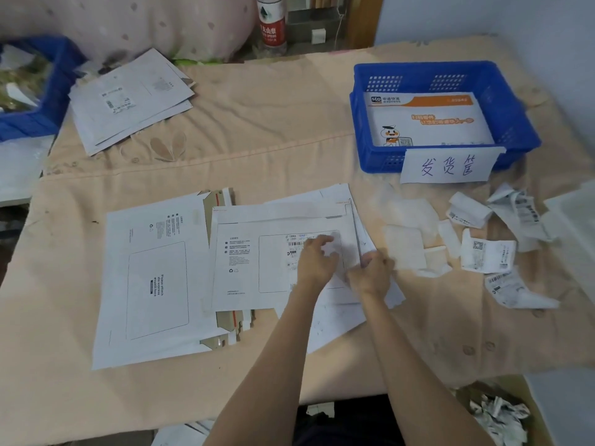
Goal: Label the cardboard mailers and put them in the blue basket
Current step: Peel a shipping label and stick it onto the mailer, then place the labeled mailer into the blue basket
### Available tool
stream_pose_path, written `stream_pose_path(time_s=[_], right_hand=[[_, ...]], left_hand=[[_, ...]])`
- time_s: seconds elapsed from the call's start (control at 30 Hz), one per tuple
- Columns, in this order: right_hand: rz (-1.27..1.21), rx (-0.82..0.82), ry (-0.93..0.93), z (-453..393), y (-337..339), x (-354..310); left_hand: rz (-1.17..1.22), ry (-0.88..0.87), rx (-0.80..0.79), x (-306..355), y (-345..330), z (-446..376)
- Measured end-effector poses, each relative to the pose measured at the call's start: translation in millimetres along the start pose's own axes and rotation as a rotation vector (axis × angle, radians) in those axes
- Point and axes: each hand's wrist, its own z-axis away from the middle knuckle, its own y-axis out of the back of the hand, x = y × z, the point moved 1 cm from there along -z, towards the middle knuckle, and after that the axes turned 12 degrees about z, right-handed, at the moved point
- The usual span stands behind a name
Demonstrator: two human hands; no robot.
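- The top mailer (277,262) is flat and white, with a boxed spot for a label (297,244), and lies near the middle of the peach cloth (257,123).
- The left hand (317,257) rests on the label with bent fingers; I cannot tell if it pinches.
- The right hand (370,268) pinches a paper edge at the mailer's right side.
- The blue basket (515,101) sits far right, already holding one mailer.
- Bare cloth lies between.

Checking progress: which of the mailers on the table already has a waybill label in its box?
The mailer under both hands; a barcoded label sits in its box. The mailer to its left shows an empty box.
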Motion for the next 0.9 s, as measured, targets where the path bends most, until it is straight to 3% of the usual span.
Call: stream_pose_path(time_s=[0.1,0.23,0.4,0.5,0.7,0.8,0.9], right_hand=[[-0.219,-0.099,-0.024,-5.3,13.5,-9.3],[-0.615,-0.339,-0.285,-25.3,30.3,-17.3],[-0.673,-0.511,-0.329,-42.8,52.8,-24.6],[-0.767,-0.599,-0.291,-49.6,66.1,-32.6],[-1.17,-0.628,-0.264,-55.8,80.0,-46.3],[-0.894,-0.481,-0.143,-60.1,67.3,-51.4],[-0.691,-0.453,-0.092,-61.5,57.6,-67.4]], left_hand=[[-0.143,0.052,-0.211,25.5,-11.9,-2.7],[-0.456,-0.02,-0.246,46.6,-7.0,-2.7],[-0.802,-0.081,-0.356,48.5,3.3,-2.0],[-0.855,-0.12,-0.245,43.2,6.9,-0.6],[-0.495,-0.234,-0.007,66.9,14.7,7.1],[-0.461,-0.339,0.157,93.6,24.6,14.1],[-0.494,-0.439,0.233,121.5,30.4,21.3]])
